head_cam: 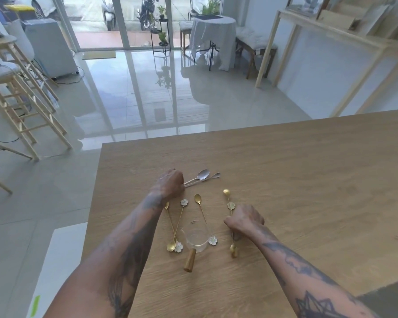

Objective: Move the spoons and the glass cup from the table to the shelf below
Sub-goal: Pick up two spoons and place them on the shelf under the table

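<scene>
On the wooden table (pixel 308 180) my left hand (pixel 171 182) is closed over the handles of two silver spoons (pixel 202 175), whose bowls point right. My right hand (pixel 245 220) grips two thin gold spoons (pixel 230 204) with a flower charm; one bowl points away, another (pixel 233 249) hangs below my fist. Between my arms lie three more gold spoons (pixel 199 206) (pixel 171 226), some with white flower ends. A small glass cup (pixel 195 239) with a wooden handle (pixel 190 260) stands near me. The shelf below is out of sight.
The table's left edge (pixel 94 203) drops to a glossy tiled floor. Wooden stools (pixel 21 104) stand far left. A cloth-covered round table (pixel 213 31) and a pale wooden shelf unit (pixel 331 53) are across the room.
</scene>
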The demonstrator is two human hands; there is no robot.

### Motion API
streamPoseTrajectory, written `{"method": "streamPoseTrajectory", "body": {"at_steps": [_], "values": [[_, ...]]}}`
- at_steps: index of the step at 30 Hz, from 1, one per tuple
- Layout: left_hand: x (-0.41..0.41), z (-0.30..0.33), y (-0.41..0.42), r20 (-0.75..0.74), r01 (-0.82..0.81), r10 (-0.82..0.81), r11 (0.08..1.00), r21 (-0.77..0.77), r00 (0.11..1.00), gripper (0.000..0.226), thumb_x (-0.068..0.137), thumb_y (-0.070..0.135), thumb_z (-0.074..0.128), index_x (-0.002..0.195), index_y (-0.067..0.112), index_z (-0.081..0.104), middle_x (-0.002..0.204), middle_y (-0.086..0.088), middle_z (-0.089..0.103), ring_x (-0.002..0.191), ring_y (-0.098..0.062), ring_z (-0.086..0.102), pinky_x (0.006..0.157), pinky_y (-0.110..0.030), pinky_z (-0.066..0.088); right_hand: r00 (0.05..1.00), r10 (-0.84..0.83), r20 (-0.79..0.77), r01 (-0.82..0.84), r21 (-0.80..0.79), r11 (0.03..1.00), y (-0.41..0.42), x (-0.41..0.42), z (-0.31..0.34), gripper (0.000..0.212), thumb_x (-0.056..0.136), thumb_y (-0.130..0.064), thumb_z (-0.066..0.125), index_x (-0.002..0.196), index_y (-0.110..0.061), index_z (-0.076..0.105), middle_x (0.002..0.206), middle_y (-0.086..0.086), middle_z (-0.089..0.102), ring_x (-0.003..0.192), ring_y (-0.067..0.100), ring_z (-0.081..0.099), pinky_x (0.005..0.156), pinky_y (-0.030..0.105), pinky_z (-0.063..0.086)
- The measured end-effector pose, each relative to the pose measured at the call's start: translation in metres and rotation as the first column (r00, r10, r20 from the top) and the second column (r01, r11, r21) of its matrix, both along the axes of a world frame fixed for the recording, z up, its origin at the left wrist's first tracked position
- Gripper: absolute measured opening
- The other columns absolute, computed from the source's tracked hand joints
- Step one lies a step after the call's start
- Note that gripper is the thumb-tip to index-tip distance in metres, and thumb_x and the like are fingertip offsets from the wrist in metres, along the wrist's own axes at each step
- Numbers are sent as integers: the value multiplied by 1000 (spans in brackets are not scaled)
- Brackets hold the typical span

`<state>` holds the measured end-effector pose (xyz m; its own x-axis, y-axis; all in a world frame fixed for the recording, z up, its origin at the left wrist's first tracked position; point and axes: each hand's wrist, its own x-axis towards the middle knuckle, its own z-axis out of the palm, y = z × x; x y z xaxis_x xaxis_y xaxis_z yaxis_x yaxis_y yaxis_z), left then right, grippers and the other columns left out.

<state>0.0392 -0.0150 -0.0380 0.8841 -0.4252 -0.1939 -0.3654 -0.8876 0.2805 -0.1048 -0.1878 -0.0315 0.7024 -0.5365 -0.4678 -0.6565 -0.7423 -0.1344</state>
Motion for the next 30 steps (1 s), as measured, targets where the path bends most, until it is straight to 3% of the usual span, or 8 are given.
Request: {"method": "streamPoseTrajectory", "body": {"at_steps": [7, 10, 15, 17, 19, 22, 27, 30], "values": [[3, 3, -8, -64, 21, -18, 999, 42, 998, 15, 88, 3, 60, 75, 5, 67, 71, -3, 58, 70, -19, 57, 56, -26, 42, 1000, 27, -7, -27, -45, 999, 0, -1, -3, 31, 91, -41, 57, 104, -16, 70, 97, 2, 62, 96, 21, 63, 71, 28, 41], [2, 5, -10, -98, 8, -1, 998, 70, 995, 34, 89, 12, 65, 59, 15, 48, 64, 0, 47, 64, -18, 47, 58, -31, 44, 999, 45, -9, -45, -85, 995, 1, -1, -2, 34, 91, -41, 57, 108, -15, 71, 106, 5, 68, 104, 23, 66, 72, 28, 41], [-1, 6, -10, -109, 27, -16, 994, 107, 994, 20, 93, 20, 63, 77, 9, 60, 74, -2, 51, 75, -19, 49, 86, -45, 56, 998, 61, -35, -64, -92, 994, -2, 0, -2, 36, 92, -41, 55, 109, -13, 70, 96, 2, 62, 86, 21, 56, 69, 28, 39], [-1, 5, -10, -118, 33, -23, 995, 90, 993, 17, 93, 21, 64, 90, 5, 66, 80, -4, 55, 73, -19, 50, 77, -40, 55, 997, 70, -32, -72, -80, 994, -2, 0, -1, 35, 91, -42, 55, 109, -14, 69, 100, 3, 64, 96, 22, 63, 70, 28, 39], [-2, 5, -9, -127, 37, -27, 997, 74, 992, 14, 92, 20, 65, 83, 10, 61, 78, -3, 55, 67, -16, 49, 61, -30, 48, 997, 81, -13, -81, -65, 995, -4, -1, -3, 27, 90, -42, 56, 100, -19, 67, 105, 4, 68, 101, 23, 65, 70, 28, 39], [-2, 3, -9, -146, 28, -20, 998, 50, 989, 27, 91, 16, 66, 69, 15, 50, 70, 0, 52, 55, -11, 42, 47, -19, 34, 997, 79, 9, -79, -38, 996, -7, -3, -3, 26, 90, -42, 56, 78, -19, 57, 79, -1, 57, 79, 20, 56, 57, 25, 34], [-2, 5, -7, -180, 28, -28, 1000, -4, 983, 39, 89, 9, 64, 60, 19, 40, 61, 5, 40, 50, -7, 33, 42, -17, 26, 997, 44, 66, -49, 78, 996, -14, -9, 1, 36, 86, -37, 55, 57, -21, 43, 71, -1, 52, 70, 19, 50, 48, 22, 29], [-1, 9, -5, -195, -3, -2, 1000, -27, 981, 26, 88, 8, 63, 65, 16, 54, 66, 3, 43, 55, -9, 38, 46, -27, 39, 994, 35, 99, -51, 159, 986, -18, -14, 5, 35, 83, -33, 56, 54, -23, 41, 76, 4, 52, 72, 20, 48, 55, 26, 32]]}}
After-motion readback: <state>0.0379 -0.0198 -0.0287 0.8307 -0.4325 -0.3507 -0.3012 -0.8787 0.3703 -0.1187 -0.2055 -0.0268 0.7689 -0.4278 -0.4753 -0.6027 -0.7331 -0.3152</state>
